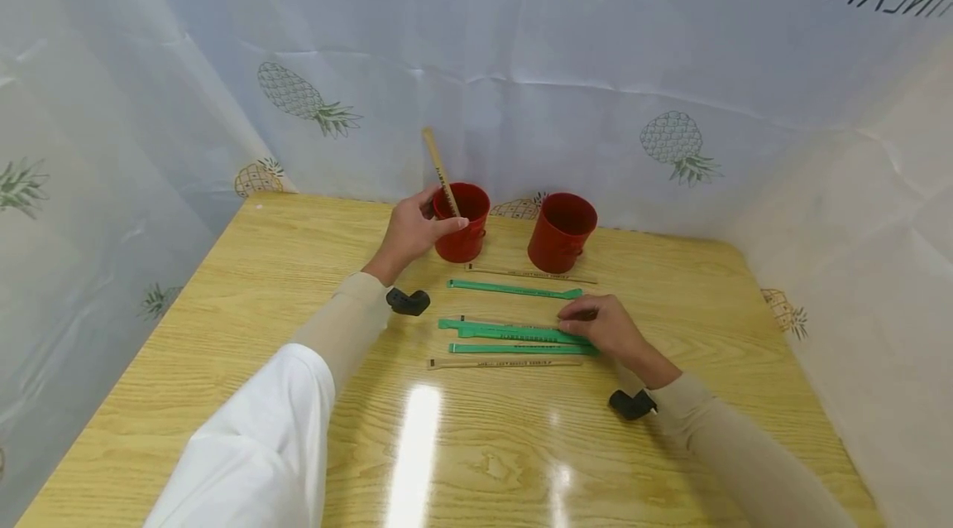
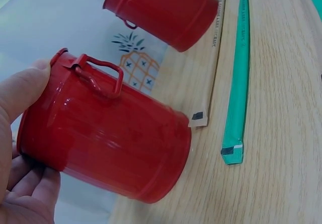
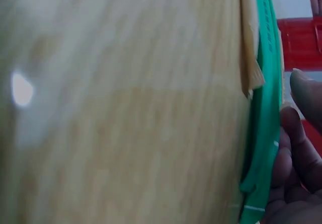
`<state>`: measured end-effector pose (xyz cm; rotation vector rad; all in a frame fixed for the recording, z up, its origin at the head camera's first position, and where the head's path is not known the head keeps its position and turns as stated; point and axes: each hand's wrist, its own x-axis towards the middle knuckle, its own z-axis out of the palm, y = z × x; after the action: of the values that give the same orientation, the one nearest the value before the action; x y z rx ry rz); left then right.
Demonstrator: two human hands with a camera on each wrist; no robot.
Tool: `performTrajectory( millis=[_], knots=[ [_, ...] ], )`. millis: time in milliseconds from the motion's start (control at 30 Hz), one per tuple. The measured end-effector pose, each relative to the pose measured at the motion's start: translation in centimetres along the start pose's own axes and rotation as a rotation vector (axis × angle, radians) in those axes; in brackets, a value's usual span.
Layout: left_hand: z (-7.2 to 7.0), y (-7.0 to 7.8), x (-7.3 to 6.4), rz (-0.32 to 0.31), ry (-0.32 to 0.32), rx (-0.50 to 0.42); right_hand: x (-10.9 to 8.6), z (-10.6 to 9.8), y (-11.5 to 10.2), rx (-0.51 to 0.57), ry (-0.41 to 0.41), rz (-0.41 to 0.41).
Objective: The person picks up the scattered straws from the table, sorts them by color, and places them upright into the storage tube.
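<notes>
In the head view my left hand (image 1: 415,232) grips the rim of the left red bucket (image 1: 463,240), thumb on the near side. A slim tan paper packet (image 1: 441,170) leans upright out of this bucket. In the left wrist view the red bucket (image 2: 110,133) shows its wire handle, with thumb and fingers around the rim. My right hand (image 1: 606,331) is at the right ends of several flat packets, where thumb and forefinger pinch a tan packet (image 1: 484,319) beside a green packet (image 1: 514,334). In the blurred right wrist view, green packets (image 3: 266,118) partly hide that pinch.
A second red bucket (image 1: 562,234) stands to the right. In front of it lie another tan packet (image 1: 521,271) and a green packet (image 1: 514,289). Nearer me are a green packet (image 1: 514,349) and a tan packet (image 1: 499,362). A pineapple-print curtain (image 1: 476,31) hangs behind the wooden table (image 1: 298,263).
</notes>
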<state>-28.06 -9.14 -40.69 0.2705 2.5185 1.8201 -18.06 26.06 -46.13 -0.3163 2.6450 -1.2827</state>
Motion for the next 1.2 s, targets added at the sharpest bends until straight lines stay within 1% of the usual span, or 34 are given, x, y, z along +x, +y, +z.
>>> performTrajectory(
  millis=[100, 300, 467, 667, 767, 1000, 1200],
  knots=[
    [0.0, 0.0, 0.0, -0.004, -0.001, -0.004, 0.1, 0.4, 0.1, -0.016, 0.006, -0.013],
    [-0.1, -0.2, 0.1, -0.009, -0.004, -0.005, 0.0, 0.9, 0.2, -0.053, 0.023, -0.069],
    [-0.1, -0.2, 0.1, -0.027, 0.001, -0.004, 0.1, 1.2, 0.1, -0.096, 0.008, -0.106],
    [-0.1, -0.3, 0.1, -0.023, -0.004, -0.006, 0.2, 1.4, 0.1, -0.168, -0.02, -0.138],
    [-0.1, -0.4, 0.1, -0.02, -0.007, -0.009, 0.2, 1.3, 0.2, -0.179, -0.041, -0.138],
    [-0.1, -0.4, 0.1, -0.02, -0.002, -0.017, 0.2, 0.8, 0.0, -0.1, -0.057, -0.111],
    [-0.1, -0.3, 0.1, -0.024, -0.007, -0.002, 0.3, 0.1, -0.4, -0.006, -0.08, -0.135]
  ],
)
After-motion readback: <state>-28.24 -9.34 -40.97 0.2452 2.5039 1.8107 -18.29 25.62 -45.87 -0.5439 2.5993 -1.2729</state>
